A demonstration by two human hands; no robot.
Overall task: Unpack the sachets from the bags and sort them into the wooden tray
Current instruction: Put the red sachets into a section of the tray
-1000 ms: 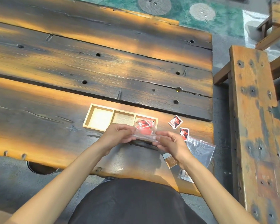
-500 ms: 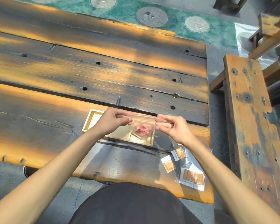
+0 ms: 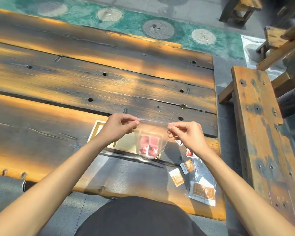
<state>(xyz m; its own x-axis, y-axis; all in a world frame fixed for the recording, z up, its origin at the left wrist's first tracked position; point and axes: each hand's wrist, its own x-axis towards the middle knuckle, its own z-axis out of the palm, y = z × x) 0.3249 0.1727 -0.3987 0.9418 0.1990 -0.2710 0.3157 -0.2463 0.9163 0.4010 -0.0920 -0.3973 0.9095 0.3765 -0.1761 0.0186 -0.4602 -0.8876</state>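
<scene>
Above the wooden tray point(image 3: 99, 126), clear bag point(image 3: 150, 142) hanging mouth-up between both hands.

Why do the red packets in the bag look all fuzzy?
Head view: the clear bag held up by the left hand and right hand is motion-blurred, smearing the red sachets; sunlight streaks the table; the arms cast shadows.

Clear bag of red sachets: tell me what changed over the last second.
Both hands, left and right, lifted the clear bag off the wooden tray and stretched its top edge between them. The brown sachets and second bag stayed on the table.
</scene>
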